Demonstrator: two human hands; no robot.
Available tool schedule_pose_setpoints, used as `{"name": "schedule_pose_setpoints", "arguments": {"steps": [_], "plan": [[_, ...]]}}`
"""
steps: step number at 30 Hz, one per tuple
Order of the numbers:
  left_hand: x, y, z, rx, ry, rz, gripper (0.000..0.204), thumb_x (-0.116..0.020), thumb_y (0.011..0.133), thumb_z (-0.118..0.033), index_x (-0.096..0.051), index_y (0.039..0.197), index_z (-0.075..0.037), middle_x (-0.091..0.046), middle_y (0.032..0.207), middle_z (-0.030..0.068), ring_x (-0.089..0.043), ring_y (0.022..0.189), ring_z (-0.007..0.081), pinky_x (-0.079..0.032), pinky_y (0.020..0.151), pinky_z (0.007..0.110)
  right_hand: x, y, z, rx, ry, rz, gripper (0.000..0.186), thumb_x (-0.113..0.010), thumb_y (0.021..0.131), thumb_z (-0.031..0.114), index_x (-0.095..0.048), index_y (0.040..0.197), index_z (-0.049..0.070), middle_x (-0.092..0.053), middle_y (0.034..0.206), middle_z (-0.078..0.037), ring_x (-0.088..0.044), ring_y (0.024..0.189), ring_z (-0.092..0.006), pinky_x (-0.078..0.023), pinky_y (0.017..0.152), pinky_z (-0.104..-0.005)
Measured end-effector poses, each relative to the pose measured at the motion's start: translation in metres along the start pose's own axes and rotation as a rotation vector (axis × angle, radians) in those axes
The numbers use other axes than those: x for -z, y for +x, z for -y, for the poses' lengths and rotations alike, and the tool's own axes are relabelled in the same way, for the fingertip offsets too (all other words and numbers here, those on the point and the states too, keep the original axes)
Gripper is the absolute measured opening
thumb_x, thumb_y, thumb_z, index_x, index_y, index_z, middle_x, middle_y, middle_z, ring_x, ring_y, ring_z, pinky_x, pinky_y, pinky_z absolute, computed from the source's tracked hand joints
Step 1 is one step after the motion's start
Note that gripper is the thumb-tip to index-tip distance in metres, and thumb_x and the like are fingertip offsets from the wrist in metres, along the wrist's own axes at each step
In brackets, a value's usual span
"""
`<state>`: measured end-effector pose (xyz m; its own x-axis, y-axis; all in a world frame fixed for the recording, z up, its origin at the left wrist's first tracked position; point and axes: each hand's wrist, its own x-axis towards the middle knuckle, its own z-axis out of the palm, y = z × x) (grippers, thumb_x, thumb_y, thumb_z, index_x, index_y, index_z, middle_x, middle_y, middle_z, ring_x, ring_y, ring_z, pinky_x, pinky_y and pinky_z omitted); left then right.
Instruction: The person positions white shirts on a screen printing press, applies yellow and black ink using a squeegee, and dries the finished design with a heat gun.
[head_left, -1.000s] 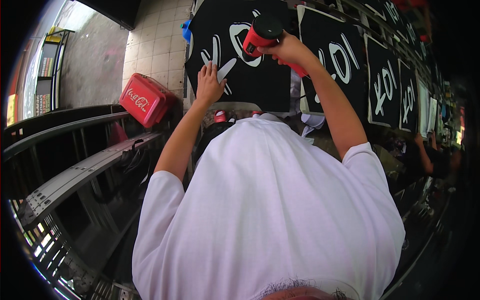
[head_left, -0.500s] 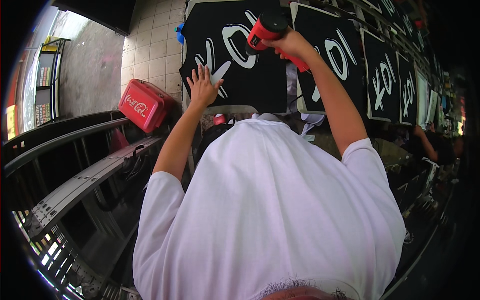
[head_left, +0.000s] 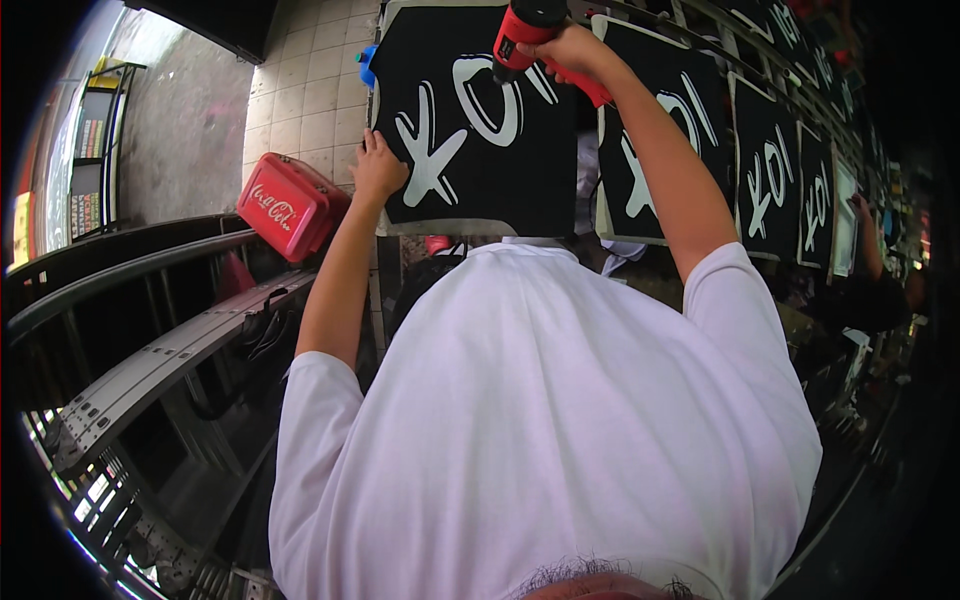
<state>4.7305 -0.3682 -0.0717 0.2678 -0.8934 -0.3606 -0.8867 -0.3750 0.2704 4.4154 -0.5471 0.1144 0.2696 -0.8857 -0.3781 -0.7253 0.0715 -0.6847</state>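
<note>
In my right hand [head_left: 578, 50] is a red and black heat gun [head_left: 519, 42], gripped by its handle, its dark nozzle angled down over a black fabric panel [head_left: 525, 185]. The panel carries white brush-style lettering and lies on a pale board [head_left: 470, 226], whose rim shows along the near side. My left hand [head_left: 382, 172] rests at the panel's left edge, fingers slightly apart and nothing seen in it. Its thumb is hard to make out.
More boards with matching black panels [head_left: 765, 170] run off to the right. A red cooler box [head_left: 290, 208] stands left of my forearm, near a metal rail [head_left: 180, 345]. Beyond the board is a blue container [head_left: 367, 67]. Another person's arm [head_left: 868, 240] shows at far right.
My left hand has slid from lying flat on the lettering to the panel's left edge. The heat gun has moved slightly up and away, still in my right hand.
</note>
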Motion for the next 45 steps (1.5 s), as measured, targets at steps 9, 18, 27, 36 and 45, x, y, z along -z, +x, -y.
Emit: {"name": "schedule_pose_setpoints", "arguments": {"steps": [9, 18, 27, 36, 45], "plan": [[0.011, 0.002, 0.005, -0.014, 0.127, 0.059, 0.08, -0.06, 0.081, -0.01, -0.028, 0.154, -0.001, -0.031, 0.161, 0.015, -0.048, 0.135, 0.0389, -0.033, 0.109, 0.068, -0.015, 0.051, 0.018, 0.144, -0.105, -0.102, 0.078, -0.085, 0.075, 0.044, -0.049, 0.132, 0.004, -0.067, 0.082, -0.011, -0.065, 0.063, -0.0182, -0.055, 0.056, -0.034], [0.009, 0.005, 0.009, -0.068, 0.214, -0.017, 0.07, -0.062, 0.082, -0.008, -0.039, 0.147, 0.002, -0.05, 0.148, 0.0187, -0.061, 0.121, 0.0341, -0.039, 0.105, 0.064, -0.037, 0.063, 0.047, 0.173, -0.146, -0.068, 0.085, -0.086, 0.073, 0.045, -0.045, 0.133, 0.001, -0.072, 0.09, -0.017, -0.07, 0.068, -0.0224, -0.057, 0.057, -0.0342], [0.009, 0.009, 0.005, -0.099, 0.272, -0.04, 0.068, -0.067, 0.081, -0.011, -0.044, 0.143, 0.004, -0.056, 0.14, 0.0186, -0.064, 0.115, 0.0325, -0.039, 0.105, 0.063, -0.035, 0.068, 0.053, 0.211, 0.004, 0.039, 0.093, -0.086, 0.073, 0.041, -0.036, 0.139, -0.001, -0.07, 0.085, -0.016, -0.069, 0.067, -0.0231, -0.057, 0.056, -0.0333], [0.013, 0.01, 0.003, -0.089, 0.286, -0.001, 0.064, -0.065, 0.083, -0.009, -0.044, 0.143, 0.004, -0.055, 0.142, 0.0197, -0.064, 0.116, 0.0314, -0.039, 0.106, 0.063, -0.031, 0.06, 0.056, 0.187, -0.036, 0.179, 0.098, -0.086, 0.072, 0.043, -0.033, 0.142, 0.001, -0.069, 0.079, -0.016, -0.069, 0.066, -0.0252, -0.057, 0.058, -0.0365], [0.017, 0.004, 0.003, -0.09, 0.287, 0.015, 0.076, -0.075, 0.079, -0.014, -0.042, 0.145, 0.004, -0.054, 0.143, 0.0189, -0.062, 0.121, 0.0318, -0.038, 0.108, 0.062, -0.041, 0.018, 0.065, 0.148, -0.198, 0.123, 0.09, -0.083, 0.075, 0.046, -0.038, 0.14, 0.004, -0.07, 0.088, -0.014, -0.068, 0.065, -0.022, -0.056, 0.062, -0.0344]]}}
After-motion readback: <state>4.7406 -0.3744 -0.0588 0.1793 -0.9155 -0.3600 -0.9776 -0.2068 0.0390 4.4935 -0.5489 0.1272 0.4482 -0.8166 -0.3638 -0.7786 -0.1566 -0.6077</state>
